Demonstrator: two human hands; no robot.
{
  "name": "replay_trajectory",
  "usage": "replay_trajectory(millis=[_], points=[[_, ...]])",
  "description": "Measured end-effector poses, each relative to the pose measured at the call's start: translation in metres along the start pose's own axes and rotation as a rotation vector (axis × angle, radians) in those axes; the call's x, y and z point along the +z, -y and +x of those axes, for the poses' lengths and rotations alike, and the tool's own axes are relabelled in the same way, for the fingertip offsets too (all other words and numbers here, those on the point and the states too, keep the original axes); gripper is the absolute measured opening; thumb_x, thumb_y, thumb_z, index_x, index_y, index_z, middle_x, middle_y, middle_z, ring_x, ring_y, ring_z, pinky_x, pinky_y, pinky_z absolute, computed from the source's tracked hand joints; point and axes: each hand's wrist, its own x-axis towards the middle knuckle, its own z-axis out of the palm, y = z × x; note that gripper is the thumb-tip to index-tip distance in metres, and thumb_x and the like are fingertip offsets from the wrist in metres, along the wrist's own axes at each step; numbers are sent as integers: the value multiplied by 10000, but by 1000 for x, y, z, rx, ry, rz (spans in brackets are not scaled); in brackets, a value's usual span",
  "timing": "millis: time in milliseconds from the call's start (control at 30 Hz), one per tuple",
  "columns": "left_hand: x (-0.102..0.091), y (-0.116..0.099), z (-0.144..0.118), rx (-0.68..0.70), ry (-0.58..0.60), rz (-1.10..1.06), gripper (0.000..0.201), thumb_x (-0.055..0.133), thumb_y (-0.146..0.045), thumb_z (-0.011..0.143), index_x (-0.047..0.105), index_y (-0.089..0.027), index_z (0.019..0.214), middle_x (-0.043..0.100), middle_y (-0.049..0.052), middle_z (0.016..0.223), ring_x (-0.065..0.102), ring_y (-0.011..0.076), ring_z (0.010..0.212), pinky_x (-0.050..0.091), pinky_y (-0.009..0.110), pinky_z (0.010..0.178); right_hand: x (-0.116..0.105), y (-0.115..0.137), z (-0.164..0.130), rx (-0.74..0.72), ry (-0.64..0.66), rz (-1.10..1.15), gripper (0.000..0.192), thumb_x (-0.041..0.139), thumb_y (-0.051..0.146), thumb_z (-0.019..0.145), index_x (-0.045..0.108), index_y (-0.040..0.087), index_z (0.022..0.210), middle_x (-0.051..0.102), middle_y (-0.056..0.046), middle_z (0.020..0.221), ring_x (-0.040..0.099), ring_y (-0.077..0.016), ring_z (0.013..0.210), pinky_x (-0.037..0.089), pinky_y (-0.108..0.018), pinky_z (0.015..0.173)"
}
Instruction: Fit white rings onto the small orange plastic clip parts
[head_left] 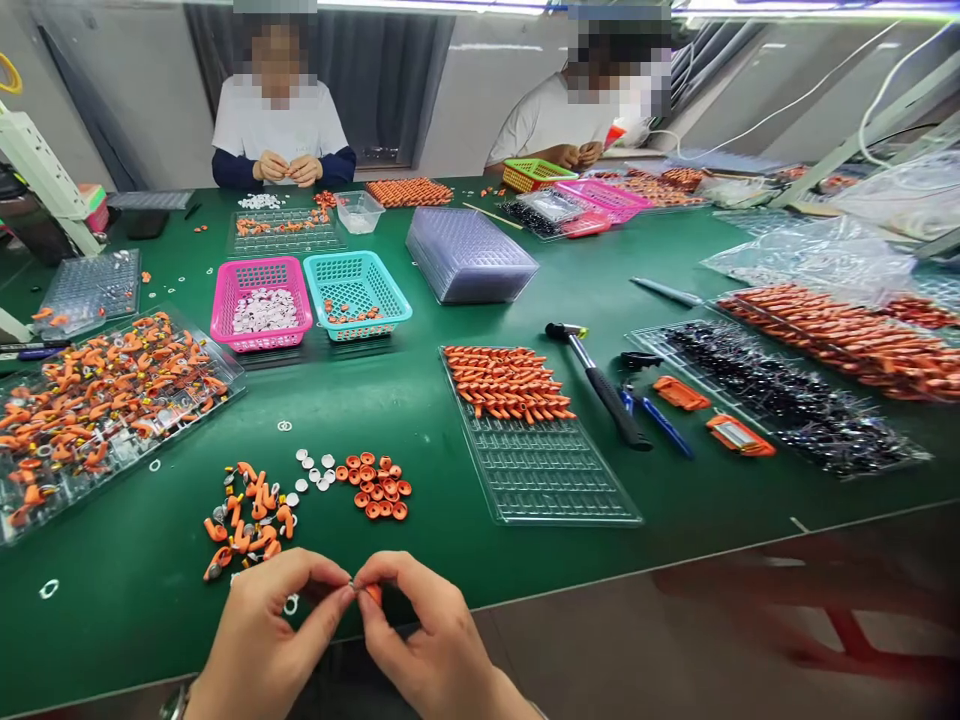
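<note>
Both hands meet near the table's front edge, fingertips almost touching. My right hand pinches a small orange piece, mostly covered by the fingers. The thumb and index finger of my left hand are pressed together beside it; what they hold is hidden. Just beyond lie a loose heap of curved orange parts with metal and yellow bits, several white round caps, and a cluster of orange cup-shaped caps. A white ring lies partly behind my left hand.
A clear tray of orange parts stands left. Pink and turquoise baskets sit ahead. Right are a half-filled clear tray, a hammer, blue-handled pliers and a tray of black wired parts. Two people work opposite.
</note>
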Motion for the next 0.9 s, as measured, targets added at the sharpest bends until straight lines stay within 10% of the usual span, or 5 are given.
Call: replay_trajectory(millis=[533,900], points=[[19,11,74,369,237,639,59,728,-126,812,736,-181,830,685,73,823,597,262,808,517,414,743,-31,-23,-3,306,-94,184,127,572,295,933,637,187,917,673,-44,799,637,-174,697,516,-258,633],[7,4,38,365,144,357,134,572,-111,911,672,-201,906,749,17,886,707,143,762,575,215,680,-25,-13,-3,307,7,300,124,561,291,933,620,194,882,629,-24,782,594,-168,705,494,-258,643]])
